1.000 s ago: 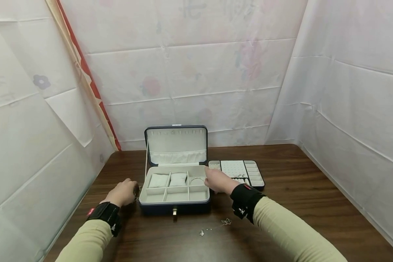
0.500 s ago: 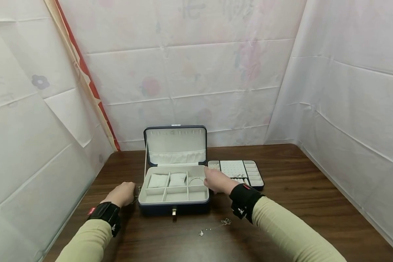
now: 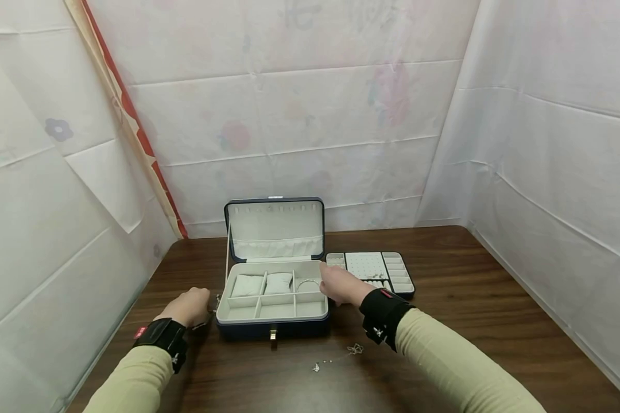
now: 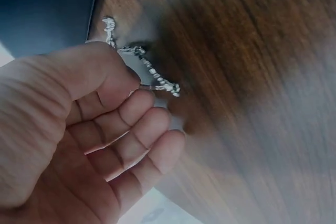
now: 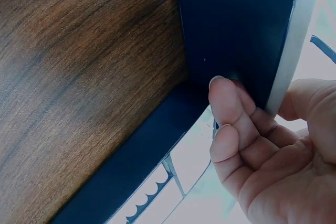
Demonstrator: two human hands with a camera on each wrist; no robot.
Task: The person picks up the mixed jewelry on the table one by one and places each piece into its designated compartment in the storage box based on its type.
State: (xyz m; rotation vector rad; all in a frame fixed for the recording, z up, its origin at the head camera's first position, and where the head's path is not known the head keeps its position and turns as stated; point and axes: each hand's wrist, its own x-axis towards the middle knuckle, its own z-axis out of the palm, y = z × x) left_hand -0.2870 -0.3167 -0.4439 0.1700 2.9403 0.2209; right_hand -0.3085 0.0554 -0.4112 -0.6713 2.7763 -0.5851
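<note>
A dark blue jewelry box with a cream lining stands with its lid up. My right hand grips its right wall; in the right wrist view the thumb is inside the rim and the fingers lie against the outer side. To the left of the box, my left hand pinches a silvery beaded bracelet between thumb and index finger, low over the table. Two small cushions and a ring-shaped bangle sit in the back compartments of the box.
A jewelry tray with small compartments and a few small pieces lies right of the box, partly behind my right hand. In front, a thin silver necklace is spread on the brown wooden table. White sheets hang around the table.
My left hand has drawn slightly away from the box, to the left, with the bracelet now showing under the fingers. My right hand keeps its hold on the box wall.
</note>
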